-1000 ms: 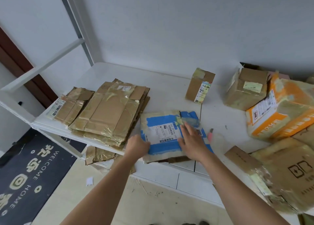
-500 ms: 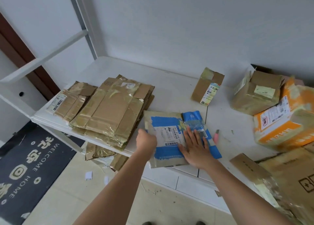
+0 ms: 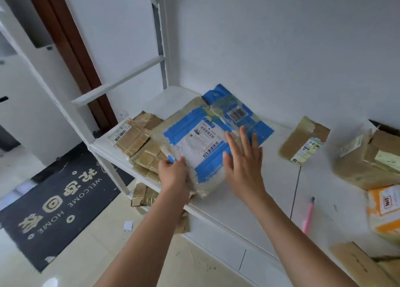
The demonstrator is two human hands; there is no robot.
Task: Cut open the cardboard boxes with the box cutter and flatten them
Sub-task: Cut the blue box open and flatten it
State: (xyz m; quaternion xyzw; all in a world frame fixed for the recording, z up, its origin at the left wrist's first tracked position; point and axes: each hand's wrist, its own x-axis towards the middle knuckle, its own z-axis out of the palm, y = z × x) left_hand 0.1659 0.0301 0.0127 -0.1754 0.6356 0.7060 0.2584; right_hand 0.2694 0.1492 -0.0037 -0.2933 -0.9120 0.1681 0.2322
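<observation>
We have lifted the flattened blue box (image 3: 207, 143) across onto the flattened stack (image 3: 138, 141). Our left hand (image 3: 173, 174) grips its near edge; our right hand (image 3: 242, 163) lies open beside it. Uncut boxes remain.

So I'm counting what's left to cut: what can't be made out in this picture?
- Flat pile, head view: the blue box held by the left hand covers most of it.
- Orange box: cut off by the right edge.
- Pink cutter: blurred; blade state unclear.
- Labels: too small to read.
</observation>
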